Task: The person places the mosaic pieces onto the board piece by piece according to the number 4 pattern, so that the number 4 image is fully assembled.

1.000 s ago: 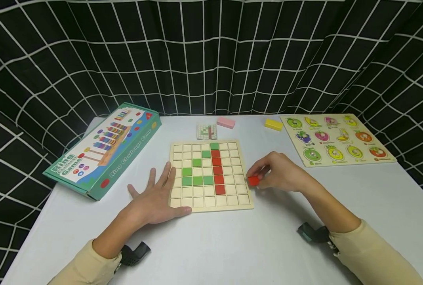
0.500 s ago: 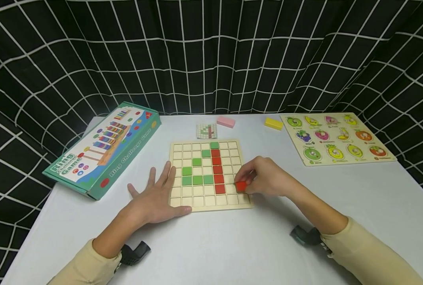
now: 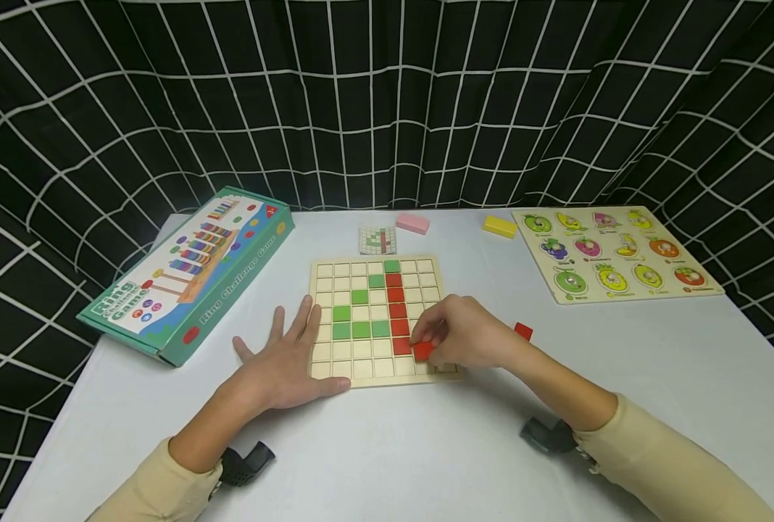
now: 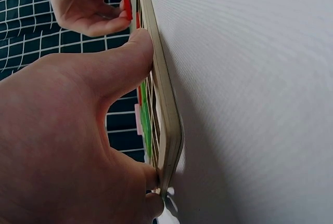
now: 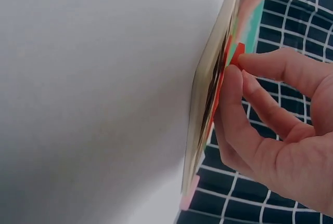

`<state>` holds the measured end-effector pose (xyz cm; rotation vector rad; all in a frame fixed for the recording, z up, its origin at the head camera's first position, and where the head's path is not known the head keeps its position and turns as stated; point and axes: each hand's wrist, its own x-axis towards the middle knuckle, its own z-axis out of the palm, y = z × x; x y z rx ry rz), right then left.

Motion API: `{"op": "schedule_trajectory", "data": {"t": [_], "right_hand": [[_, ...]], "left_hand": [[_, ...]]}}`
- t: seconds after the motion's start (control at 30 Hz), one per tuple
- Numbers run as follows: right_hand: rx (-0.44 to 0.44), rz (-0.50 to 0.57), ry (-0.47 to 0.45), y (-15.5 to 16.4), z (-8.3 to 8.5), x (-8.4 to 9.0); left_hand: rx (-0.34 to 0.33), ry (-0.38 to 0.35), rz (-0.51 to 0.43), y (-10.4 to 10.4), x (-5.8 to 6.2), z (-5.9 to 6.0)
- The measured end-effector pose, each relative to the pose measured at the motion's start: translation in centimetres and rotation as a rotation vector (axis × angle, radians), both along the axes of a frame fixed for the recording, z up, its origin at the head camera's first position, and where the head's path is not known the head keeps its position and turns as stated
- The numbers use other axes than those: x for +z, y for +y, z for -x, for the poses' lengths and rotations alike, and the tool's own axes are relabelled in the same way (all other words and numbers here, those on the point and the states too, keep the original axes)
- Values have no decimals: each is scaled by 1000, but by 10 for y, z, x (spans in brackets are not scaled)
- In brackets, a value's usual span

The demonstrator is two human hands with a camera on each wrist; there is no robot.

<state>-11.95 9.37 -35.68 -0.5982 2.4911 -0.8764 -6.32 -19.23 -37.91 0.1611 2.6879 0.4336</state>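
Observation:
A wooden grid board (image 3: 375, 368) lies on the white table, with green tiles (image 3: 361, 330) set in a diagonal and a short row, and a column of red tiles (image 3: 398, 311) beside them. My right hand (image 3: 468, 333) pinches a loose red tile (image 3: 422, 351) between thumb and fingers, close over the board just right of the lowest red tile. In the right wrist view that tile (image 5: 238, 54) is tilted at the fingertips. My left hand (image 3: 283, 366) is spread at the board's left edge, its thumb (image 4: 139, 44) resting along the near edge.
Another red tile (image 3: 523, 331) lies right of the board, partly behind the right forearm. Behind the board are a small pattern card (image 3: 377, 241), a pink block (image 3: 413, 223) and a yellow block (image 3: 501, 226). A game box (image 3: 194, 268) stands left, a fruit puzzle board (image 3: 612, 254) right.
My right hand has carried the red tile leftward from the board's right edge to beside the red column. A red tile on the table has come into sight. The left hand stays put.

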Motion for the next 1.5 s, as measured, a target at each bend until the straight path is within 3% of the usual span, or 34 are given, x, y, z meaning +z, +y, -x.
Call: {"op": "schedule_trajectory", "data": {"t": [0.7,1.5], "right_hand": [[84,13,7,-19,-8,0],[150,-2,105,-26,-11,-1]], "left_hand": [[1,3,6,1,1,0],[8,-8,11,0,1,-1]]}}
